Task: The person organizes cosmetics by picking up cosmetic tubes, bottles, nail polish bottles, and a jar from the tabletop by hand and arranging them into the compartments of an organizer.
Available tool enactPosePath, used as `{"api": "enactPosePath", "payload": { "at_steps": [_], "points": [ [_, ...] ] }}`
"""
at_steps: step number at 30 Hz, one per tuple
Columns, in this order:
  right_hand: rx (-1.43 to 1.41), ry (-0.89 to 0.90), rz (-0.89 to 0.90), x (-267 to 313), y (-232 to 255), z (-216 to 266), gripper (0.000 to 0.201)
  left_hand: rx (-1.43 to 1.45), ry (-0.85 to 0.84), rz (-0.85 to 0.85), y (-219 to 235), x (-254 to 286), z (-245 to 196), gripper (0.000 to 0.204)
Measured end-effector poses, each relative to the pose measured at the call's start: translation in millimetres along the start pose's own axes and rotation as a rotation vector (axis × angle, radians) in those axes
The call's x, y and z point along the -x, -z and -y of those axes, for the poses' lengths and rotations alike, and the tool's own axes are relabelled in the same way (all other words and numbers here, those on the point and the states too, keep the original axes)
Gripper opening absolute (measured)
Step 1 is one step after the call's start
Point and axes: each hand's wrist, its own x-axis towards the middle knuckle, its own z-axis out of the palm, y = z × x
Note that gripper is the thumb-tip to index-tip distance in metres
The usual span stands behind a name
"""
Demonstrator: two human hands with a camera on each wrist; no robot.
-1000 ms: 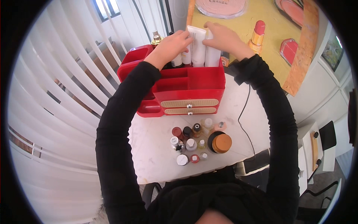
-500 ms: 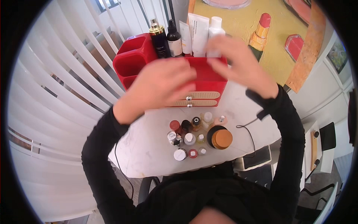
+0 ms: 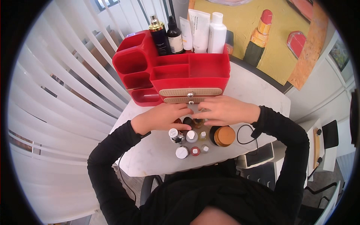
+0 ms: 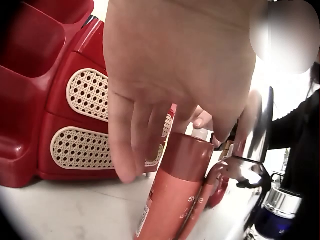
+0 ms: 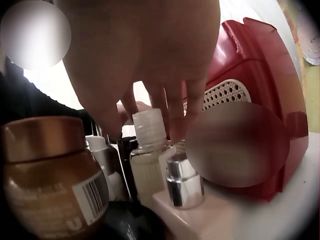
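Note:
My left hand (image 3: 159, 117) reaches over the back of a group of small bottles, fingers loosely spread and pointing down. Right by its fingers in the left wrist view stands a coral bottle with a dark red cap (image 4: 187, 155), a shiny silver bottle (image 4: 245, 172) beside it. My right hand (image 3: 227, 111) hovers opposite, fingers partly bent. In the right wrist view its fingers hang behind a clear bottle with a translucent cap (image 5: 149, 127). A pink bottle with a silver cap (image 5: 185, 185) and a brown jar (image 5: 55, 175) stand nearby. Both hands hide the rearmost bottles from the head view.
A red organizer (image 3: 210, 82) with two woven-front drawers stands behind the hands. White tubes, a white bottle (image 3: 217, 35) and dark spray bottles (image 3: 174, 35) stand upright in its back row. A black cable (image 3: 240, 135) lies on the white table (image 3: 142, 161). Blinds hang at left.
Both hands have come down from the organizer's back row, past its front, to the small bottles. The white tubes and bottle they were touching now stand in the back row, let go.

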Motion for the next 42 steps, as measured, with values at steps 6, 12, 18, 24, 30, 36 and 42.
{"api": "enactPosePath", "payload": {
  "at_steps": [6, 12, 18, 24, 30, 36, 42],
  "points": [
    [0.097, 0.074, 0.005, -6, -12, -3, 0.031, 0.034, 0.018, 0.078, -6, -1, 7, 0.033],
    [0.102, 0.033, 0.071, -3, -22, -5, 0.030, 0.034, 0.016, 0.023, -15, 2, 4, 0.025],
    [0.120, 0.057, -0.002, -6, -25, -5, 0.026, -0.019, -0.091, -0.045, -21, 1, 16, 0.023],
    [0.120, 0.003, 0.096, -8, -32, -7, 0.025, -0.275, -0.110, -0.124, -35, 4, 18, 0.021],
    [0.077, -0.023, 0.157, -7, -32, -11, 0.028, -0.280, -0.106, -0.107, -33, 4, 19, 0.029],
    [0.073, -0.033, 0.121, -7, -35, -8, 0.023, -0.216, -0.053, -0.001, -29, 2, 17, 0.037],
    [-0.002, -0.044, 0.084, -6, -32, -4, 0.021, -0.188, -0.002, -0.019, -33, 2, 21, 0.038]
  ]
}}
